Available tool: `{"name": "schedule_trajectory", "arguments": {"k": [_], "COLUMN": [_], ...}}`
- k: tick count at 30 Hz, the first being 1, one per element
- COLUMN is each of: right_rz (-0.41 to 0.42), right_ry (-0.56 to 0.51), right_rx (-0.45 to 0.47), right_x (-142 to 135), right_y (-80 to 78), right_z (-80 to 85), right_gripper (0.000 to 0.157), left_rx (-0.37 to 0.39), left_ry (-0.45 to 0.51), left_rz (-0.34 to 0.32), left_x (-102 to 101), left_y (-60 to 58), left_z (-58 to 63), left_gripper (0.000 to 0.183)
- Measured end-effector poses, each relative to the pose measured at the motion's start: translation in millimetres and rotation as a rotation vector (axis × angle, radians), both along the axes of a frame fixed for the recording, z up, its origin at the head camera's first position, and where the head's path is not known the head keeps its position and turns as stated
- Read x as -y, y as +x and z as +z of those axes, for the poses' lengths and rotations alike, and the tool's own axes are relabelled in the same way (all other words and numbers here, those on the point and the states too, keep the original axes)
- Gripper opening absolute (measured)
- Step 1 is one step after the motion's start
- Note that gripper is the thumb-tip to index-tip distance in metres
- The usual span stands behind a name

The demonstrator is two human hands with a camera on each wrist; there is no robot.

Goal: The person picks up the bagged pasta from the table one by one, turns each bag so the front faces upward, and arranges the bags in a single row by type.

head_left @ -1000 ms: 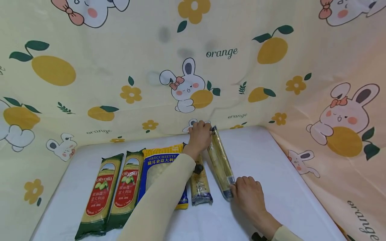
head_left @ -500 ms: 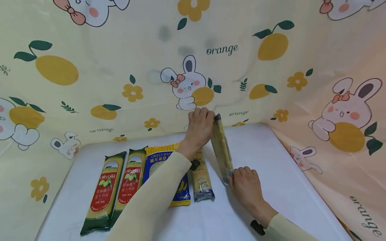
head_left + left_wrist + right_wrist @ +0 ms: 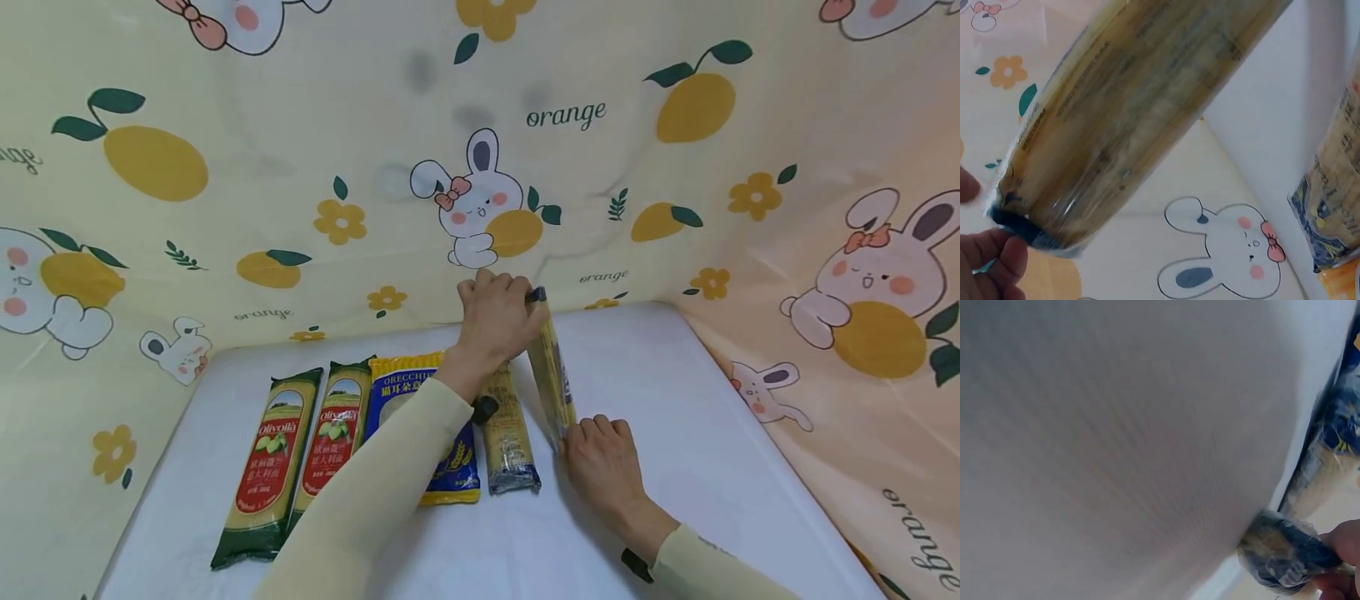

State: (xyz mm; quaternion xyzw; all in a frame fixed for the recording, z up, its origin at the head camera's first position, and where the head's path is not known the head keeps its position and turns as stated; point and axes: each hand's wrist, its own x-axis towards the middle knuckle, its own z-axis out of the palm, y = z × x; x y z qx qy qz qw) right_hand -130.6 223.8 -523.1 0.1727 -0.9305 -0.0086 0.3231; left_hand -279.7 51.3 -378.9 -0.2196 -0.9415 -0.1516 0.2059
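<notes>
A long clear packet of spaghetti (image 3: 552,379) with dark blue ends is held tilted on its edge over the right half of the table. My left hand (image 3: 497,321) pinches its far end; in the left wrist view, thumb and fingers are at the blue end. My right hand (image 3: 606,465) grips the near end, and the right wrist view shows the crumpled blue wrapper (image 3: 1282,553) between fingertips. Just left lies a similar spaghetti packet (image 3: 512,442), partly behind the left wrist.
Left of the packets lies a blue and yellow orecchiette bag (image 3: 459,475), partly covered by the left sleeve. Two green-ended Olivoilà pasta packets (image 3: 273,454) lie farther left. A patterned cloth (image 3: 390,158) rises behind the white table (image 3: 675,400).
Both hands have raised the spaghetti packet and turned it onto its edge, so its face looks narrower. The other packages stay in place while the head view shifts slightly.
</notes>
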Motion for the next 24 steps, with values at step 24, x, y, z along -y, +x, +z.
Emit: {"name": "schedule_trajectory", "arguments": {"k": [24], "right_rz": [-0.023], "right_ry": [-0.393], "right_rx": [0.517], "right_x": [-23], "right_y": [-12.0], "right_z": [7.3], "right_gripper": [0.017], "left_rx": [0.294], "left_ry": [0.053], "left_rz": [-0.167], "left_x": [24], "left_y": [-3.6], "left_z": [2.9], "left_gripper": [0.035]}}
